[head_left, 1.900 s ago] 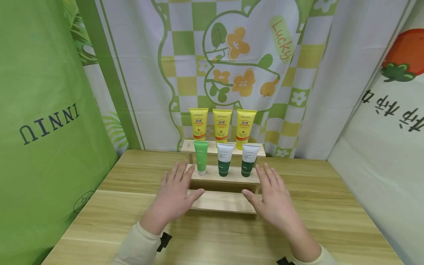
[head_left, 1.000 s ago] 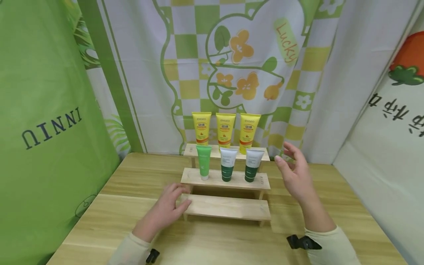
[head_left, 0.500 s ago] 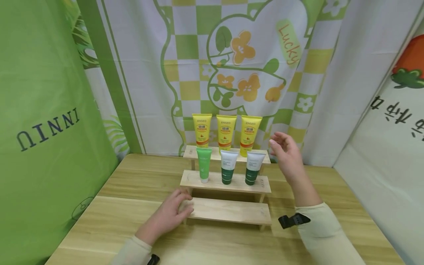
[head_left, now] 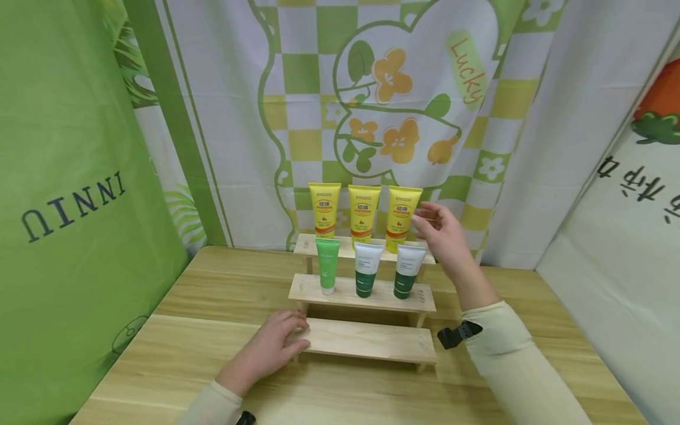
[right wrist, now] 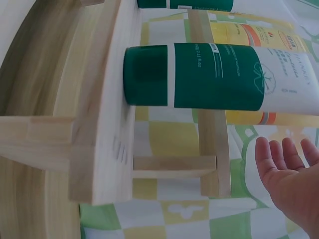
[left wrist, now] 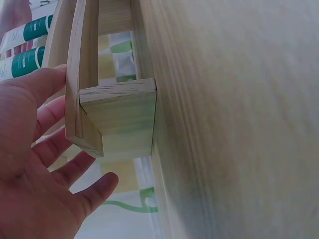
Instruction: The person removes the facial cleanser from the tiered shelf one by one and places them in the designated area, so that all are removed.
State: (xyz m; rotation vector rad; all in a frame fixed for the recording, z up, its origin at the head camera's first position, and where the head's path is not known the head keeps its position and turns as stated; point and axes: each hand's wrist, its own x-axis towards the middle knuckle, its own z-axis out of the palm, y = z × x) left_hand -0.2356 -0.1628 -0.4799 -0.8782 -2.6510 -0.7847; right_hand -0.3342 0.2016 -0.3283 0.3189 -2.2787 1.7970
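Observation:
A three-step wooden display stand holds tubes on its upper two steps. My left hand holds the left end of the lowest step, thumb at the front edge and fingers at the back; in the left wrist view, the little finger extends free beside the step's end. My right hand is beside the rightmost yellow tube, fingers loosely bent, fingertips right at its side. In the right wrist view that hand shows an uncovered palm, past a white and dark-green tube.
Two more yellow tubes share the top step. A light-green tube and two white-and-green tubes stand upright on the middle step. Behind the wooden table hangs a patterned curtain, with fabric at both sides.
My left hand has come down from beside the middle step onto the lowest step's end. My right hand swung outward, then moved up and left to the rightmost yellow tube.

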